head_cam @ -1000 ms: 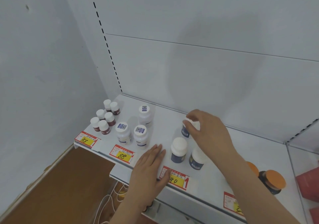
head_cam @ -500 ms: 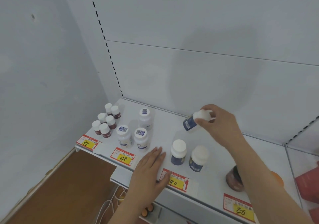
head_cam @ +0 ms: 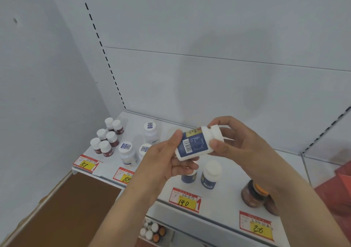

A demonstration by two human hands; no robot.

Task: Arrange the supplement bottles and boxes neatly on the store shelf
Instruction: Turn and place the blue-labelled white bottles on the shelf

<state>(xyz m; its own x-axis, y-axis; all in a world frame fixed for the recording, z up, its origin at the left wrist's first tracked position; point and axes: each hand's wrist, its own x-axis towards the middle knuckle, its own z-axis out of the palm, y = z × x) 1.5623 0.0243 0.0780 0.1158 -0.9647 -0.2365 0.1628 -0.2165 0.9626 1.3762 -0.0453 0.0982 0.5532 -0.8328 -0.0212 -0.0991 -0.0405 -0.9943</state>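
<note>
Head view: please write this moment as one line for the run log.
blue-label bottle: tilted, off shelf | left hand: holds base | right hand: holds white cap | two matching bottles upright below

You've got red-yellow price tags along the shelf edge: 158 tag (head_cam: 86, 163) at 9 o'clock, 140 tag (head_cam: 184, 200) at 6, brown floor (head_cam: 62, 208) at 8.

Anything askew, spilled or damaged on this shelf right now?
Nothing spilled or damaged. Only the blue-labelled bottle is off the shelf, held sideways between the left hand and right hand; the rest stand upright.
</note>
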